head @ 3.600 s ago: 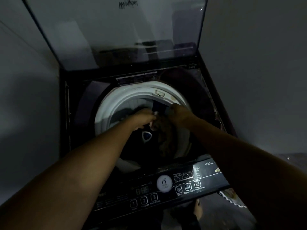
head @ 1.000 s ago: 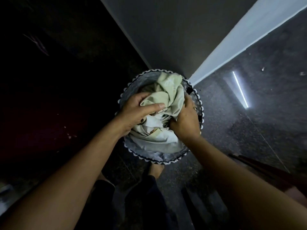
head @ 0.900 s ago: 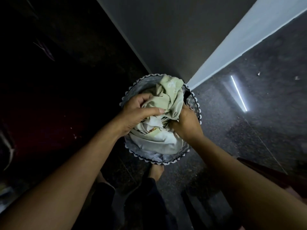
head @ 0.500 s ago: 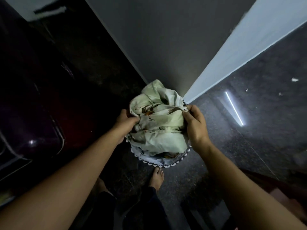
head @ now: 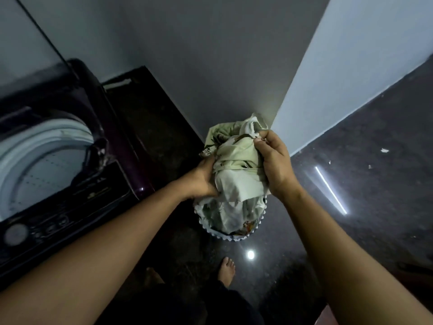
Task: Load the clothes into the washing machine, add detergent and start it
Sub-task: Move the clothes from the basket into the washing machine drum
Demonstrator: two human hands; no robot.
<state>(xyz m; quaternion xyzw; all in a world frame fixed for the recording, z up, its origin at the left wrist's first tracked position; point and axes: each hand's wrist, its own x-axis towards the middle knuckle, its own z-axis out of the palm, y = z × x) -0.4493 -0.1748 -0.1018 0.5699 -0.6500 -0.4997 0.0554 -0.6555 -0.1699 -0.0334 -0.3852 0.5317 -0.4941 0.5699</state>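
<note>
So, both hands are doing the gripping here: the left hand point(head: 201, 181) is digging its curled fingers into the lower left side of the bundle of clothes point(head: 236, 170), and the right hand point(head: 274, 165) is wrapping over the upper right side, thumb and fingers pinching a fold near the top, so the grip is squeezing in from both sides. The bundle, pale green cloth with some print on it, is hanging right above the laundry basket point(head: 210, 228). Its lower folds are trailing down into the basket, and I can't tell if they're clear of whatever's lying in there. The basket is sitting on the dark floor point(head: 351, 231) by the wall corner, with a bare foot point(head: 226, 270) just in front of it. The washing machine point(head: 70, 195) is standing off to the left with its drum point(head: 35, 160) showing open. What's worrying me: that loose tail is probably going to snag on the basket rim or drag another piece out on the swing over. Only the outer folds are getting squeezed, so something from the middle could be slipping out onto the floor too. As for direction, the bundle is running long from the basket up toward the wall corner, top end away from the person, tail end down.
</note>
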